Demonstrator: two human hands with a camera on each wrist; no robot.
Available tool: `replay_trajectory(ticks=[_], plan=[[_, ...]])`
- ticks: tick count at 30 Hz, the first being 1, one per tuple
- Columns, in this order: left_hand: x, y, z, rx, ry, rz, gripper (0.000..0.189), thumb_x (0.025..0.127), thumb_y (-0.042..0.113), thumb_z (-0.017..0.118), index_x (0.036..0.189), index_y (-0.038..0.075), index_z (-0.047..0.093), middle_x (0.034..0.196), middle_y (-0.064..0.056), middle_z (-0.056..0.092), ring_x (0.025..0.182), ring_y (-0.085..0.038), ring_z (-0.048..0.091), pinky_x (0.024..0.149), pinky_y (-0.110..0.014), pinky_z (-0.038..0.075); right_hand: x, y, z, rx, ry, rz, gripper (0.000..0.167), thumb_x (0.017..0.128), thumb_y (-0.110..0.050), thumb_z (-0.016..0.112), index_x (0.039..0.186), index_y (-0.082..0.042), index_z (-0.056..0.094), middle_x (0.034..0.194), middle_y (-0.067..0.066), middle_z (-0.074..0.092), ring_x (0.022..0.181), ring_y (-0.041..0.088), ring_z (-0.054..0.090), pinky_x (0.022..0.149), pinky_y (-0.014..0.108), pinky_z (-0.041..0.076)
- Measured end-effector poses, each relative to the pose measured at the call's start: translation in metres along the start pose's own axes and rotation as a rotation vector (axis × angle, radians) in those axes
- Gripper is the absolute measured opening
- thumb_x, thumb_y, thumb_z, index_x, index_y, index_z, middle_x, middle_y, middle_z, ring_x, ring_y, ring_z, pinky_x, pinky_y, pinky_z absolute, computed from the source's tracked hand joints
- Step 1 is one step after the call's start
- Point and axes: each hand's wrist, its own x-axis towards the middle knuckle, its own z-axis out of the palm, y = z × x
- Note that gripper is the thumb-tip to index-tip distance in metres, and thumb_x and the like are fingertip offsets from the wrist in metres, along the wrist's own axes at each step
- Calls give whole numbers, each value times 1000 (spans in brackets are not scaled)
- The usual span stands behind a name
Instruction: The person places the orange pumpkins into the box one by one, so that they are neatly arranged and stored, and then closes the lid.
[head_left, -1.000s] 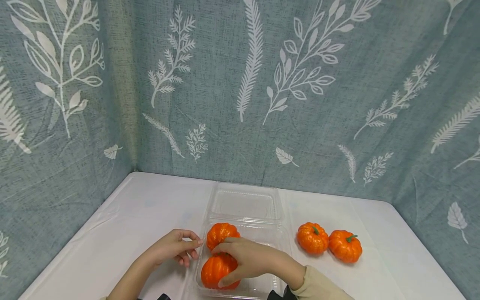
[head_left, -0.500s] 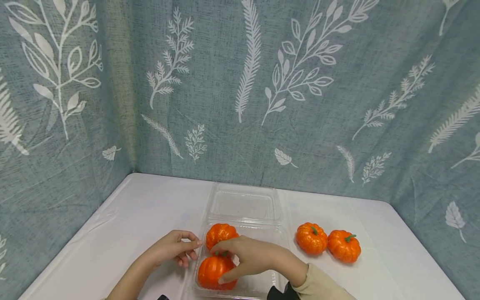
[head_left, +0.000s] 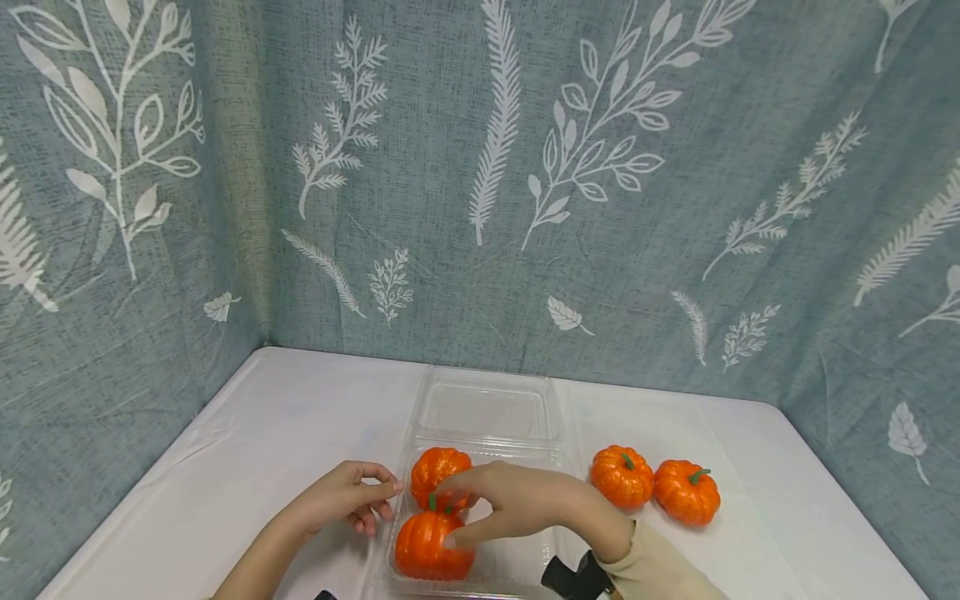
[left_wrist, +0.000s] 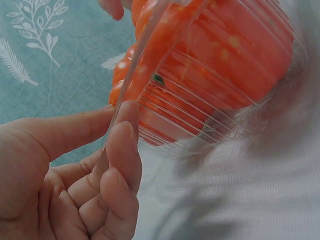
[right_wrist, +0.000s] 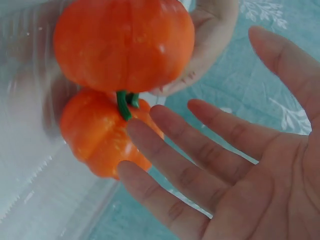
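Note:
A clear plastic clamshell box (head_left: 517,568) lies unfolded on the white table. Two small orange pumpkins sit along its left side: the near pumpkin (head_left: 429,552) and the far pumpkin (head_left: 435,468), their green stems close together. My left hand (head_left: 351,497) pinches the box's left rim between thumb and fingers, as the left wrist view shows through the clear ribbed wall (left_wrist: 175,107). Over the pumpkins, my right hand (head_left: 517,500) has its fingers spread and grips nothing. In the right wrist view its fingers (right_wrist: 175,157) are stretched out beside the near pumpkin (right_wrist: 125,45).
Two more orange pumpkins, one at the left (head_left: 622,477) and one at the right (head_left: 687,492), stand side by side on the table right of the box. The box's lid (head_left: 487,408) lies back behind it. A leaf-patterned blue-green curtain (head_left: 450,167) encloses the table.
My right hand has loosened from the near pumpkin and drawn slightly up and right, its fingers spreading. The near pumpkin has shifted a little left. My left hand stays at the rim.

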Motion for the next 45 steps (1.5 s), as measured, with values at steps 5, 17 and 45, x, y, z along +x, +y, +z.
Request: replay_trajectory(ticks=[5, 17, 45], plan=[[0, 0, 0, 4, 5, -3, 33, 91, 27, 58, 100, -5, 58, 65, 0, 63, 46, -4, 53, 47, -17, 43, -7, 0, -7, 19, -4, 44, 43, 90, -33, 58, 124, -8, 53, 110, -1, 62, 95, 6, 58, 77, 18, 46], [1, 0, 1, 11, 10, -15, 33, 91, 28, 58, 99, -4, 58, 65, 0, 62, 46, -4, 53, 48, -18, 43, -23, 2, -17, 81, -71, 169, 40, 88, -35, 62, 120, -12, 55, 102, -6, 61, 89, 2, 58, 75, 18, 47], [3, -1, 1, 9, 6, -23, 35, 91, 29, 58, 100, -5, 57, 65, 0, 62, 46, -4, 52, 48, -18, 43, -98, 43, -11, 90, 120, 302, 41, 88, -46, 57, 116, -16, 56, 106, -1, 60, 98, 14, 58, 77, 26, 47]])
